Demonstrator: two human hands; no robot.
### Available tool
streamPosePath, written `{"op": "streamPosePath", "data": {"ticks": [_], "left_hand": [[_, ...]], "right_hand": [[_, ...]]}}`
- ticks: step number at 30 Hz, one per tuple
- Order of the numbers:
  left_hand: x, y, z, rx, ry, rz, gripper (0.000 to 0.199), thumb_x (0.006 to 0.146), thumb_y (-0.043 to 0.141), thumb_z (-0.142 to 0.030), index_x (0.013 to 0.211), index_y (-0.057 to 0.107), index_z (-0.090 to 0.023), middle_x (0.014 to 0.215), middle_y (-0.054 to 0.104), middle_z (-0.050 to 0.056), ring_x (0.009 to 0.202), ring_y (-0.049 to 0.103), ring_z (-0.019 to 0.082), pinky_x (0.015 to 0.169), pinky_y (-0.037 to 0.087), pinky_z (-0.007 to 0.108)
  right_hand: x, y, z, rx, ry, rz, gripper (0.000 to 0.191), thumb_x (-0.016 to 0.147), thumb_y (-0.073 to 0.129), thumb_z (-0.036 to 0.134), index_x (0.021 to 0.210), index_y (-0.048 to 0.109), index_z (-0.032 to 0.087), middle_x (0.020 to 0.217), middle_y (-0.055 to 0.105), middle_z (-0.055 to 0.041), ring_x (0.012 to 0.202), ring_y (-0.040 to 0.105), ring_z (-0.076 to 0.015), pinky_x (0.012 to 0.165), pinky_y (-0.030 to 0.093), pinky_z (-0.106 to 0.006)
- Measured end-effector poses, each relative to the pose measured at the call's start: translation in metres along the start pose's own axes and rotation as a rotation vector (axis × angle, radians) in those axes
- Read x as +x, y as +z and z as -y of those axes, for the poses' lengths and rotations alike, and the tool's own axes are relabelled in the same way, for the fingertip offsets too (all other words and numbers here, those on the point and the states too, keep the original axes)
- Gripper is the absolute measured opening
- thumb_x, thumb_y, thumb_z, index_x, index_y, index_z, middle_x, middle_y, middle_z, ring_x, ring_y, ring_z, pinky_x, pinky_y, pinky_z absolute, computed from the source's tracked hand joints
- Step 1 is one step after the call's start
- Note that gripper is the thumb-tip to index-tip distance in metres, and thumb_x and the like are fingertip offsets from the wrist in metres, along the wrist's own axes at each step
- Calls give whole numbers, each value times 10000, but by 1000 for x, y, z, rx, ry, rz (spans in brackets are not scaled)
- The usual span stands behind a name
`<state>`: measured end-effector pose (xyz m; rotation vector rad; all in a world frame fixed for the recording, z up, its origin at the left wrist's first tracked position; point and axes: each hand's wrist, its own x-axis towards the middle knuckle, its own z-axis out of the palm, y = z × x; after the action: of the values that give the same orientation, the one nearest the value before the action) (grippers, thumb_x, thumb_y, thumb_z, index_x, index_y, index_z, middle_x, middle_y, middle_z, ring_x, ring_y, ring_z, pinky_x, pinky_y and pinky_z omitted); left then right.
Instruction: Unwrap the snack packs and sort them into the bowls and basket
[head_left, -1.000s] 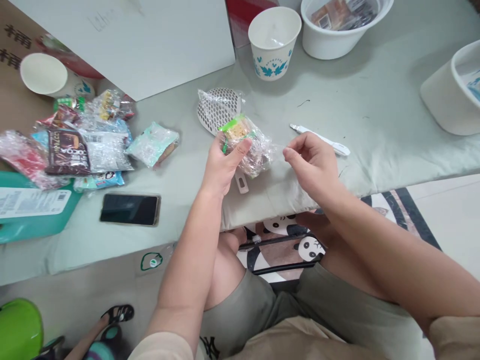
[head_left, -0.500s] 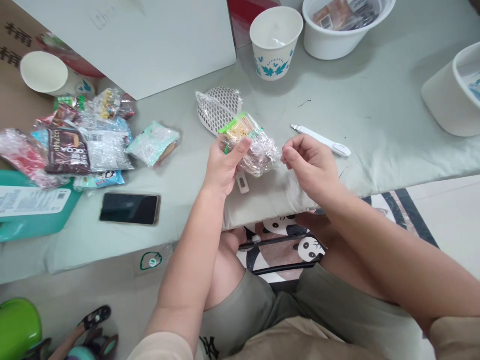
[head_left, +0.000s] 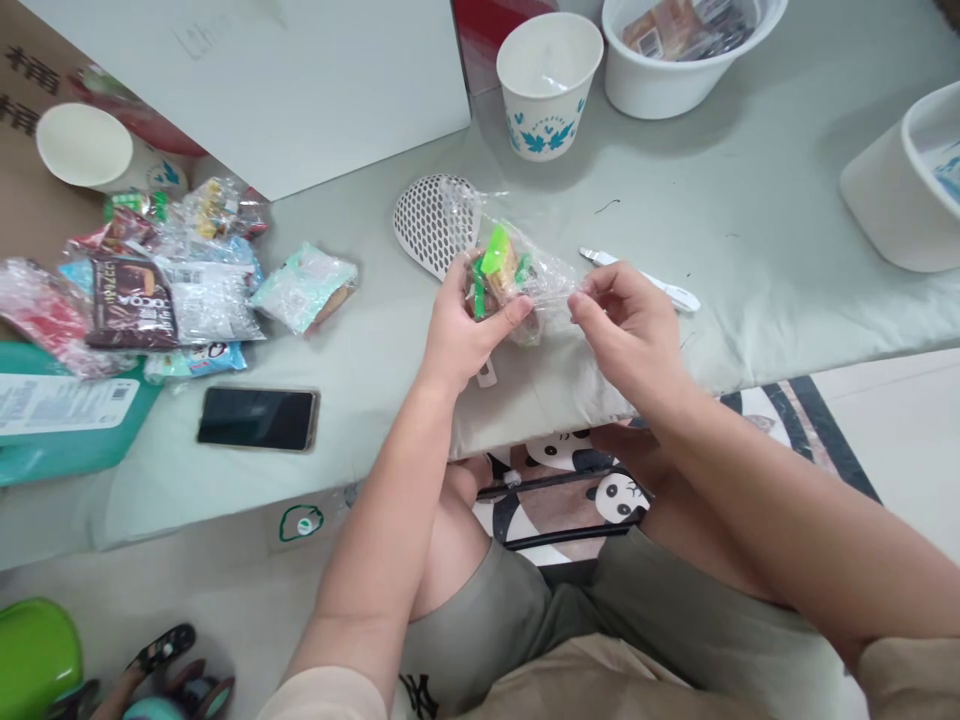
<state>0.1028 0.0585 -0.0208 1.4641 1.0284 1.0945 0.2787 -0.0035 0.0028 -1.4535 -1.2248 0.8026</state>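
Observation:
My left hand is wrapped round a green-and-yellow snack packet. Loose clear plastic wrap stretches from the packet toward the right. A pinch of that plastic is between the thumb and fingers of my right hand. Behind my left hand lies a grey slotted spoon-like tool with a honeycomb of holes, its handle end showing below the hand. Just beyond my right hand, a white utility knife rests on the cloth, partly covered by the fingers.
At the left, several wrapped snacks lie piled beside a tipped paper cup. A single packet and a phone lie nearer. An upright paper cup, a white tub and another white container stand around the table.
My left hand has turned the packet, so its green end faces up. The clear plastic is now drawn out wider toward my right hand.

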Motion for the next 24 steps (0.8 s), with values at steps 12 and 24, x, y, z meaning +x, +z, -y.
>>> {"op": "streamPosePath", "data": {"ticks": [12, 24], "left_hand": [[-5, -4, -24, -147, -240, 228, 532, 672, 885, -590, 1001, 699, -214, 876, 699, 16, 826, 688, 204, 743, 546, 314], [-2, -6, -15, -345, -319, 117, 565, 697, 894, -511, 1121, 629, -248, 1070, 730, 38, 1040, 734, 265, 850, 602, 380]], "right_hand": [[30, -17, -9, 464, 173, 35, 397, 898, 598, 625, 815, 462, 261, 793, 626, 7, 745, 702, -163, 584, 516, -291], [21, -10, -18, 281, 124, 26, 301, 872, 677, 508, 1005, 552, 269, 968, 669, -14, 827, 669, -153, 662, 520, -295]]}}
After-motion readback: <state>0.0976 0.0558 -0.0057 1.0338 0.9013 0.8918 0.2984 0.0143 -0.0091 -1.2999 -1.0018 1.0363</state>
